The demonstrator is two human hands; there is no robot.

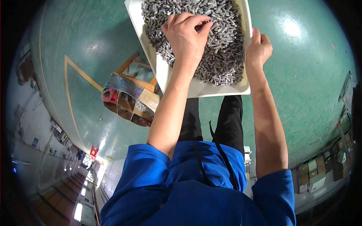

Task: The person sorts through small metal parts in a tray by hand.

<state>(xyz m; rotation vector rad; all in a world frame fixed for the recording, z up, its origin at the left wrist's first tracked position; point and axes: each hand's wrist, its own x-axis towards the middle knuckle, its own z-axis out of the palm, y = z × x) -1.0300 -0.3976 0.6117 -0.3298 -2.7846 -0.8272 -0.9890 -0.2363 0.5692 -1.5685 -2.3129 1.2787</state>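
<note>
A white tray (169, 86) with a raised rim is in front of me, tilted in view, filled with many small grey cylindrical pieces (226, 41). Over the pieces is my left hand (187, 35), its fingers curled and its thumb and forefinger nearly meeting. Whether a piece is between those fingertips is hidden from view. At the tray's right side, my right hand (259, 49) is closed around the rim, with the fingers bent. A small patch of red or pink shows by its fingertips.
Below and left of the tray stands a wooden stool (130, 62), beside a divided box (130, 103) with small things in its compartments. Yellow lines (81, 71) mark the green floor (301, 75). Cardboard boxes (313, 169) are stacked at the far right.
</note>
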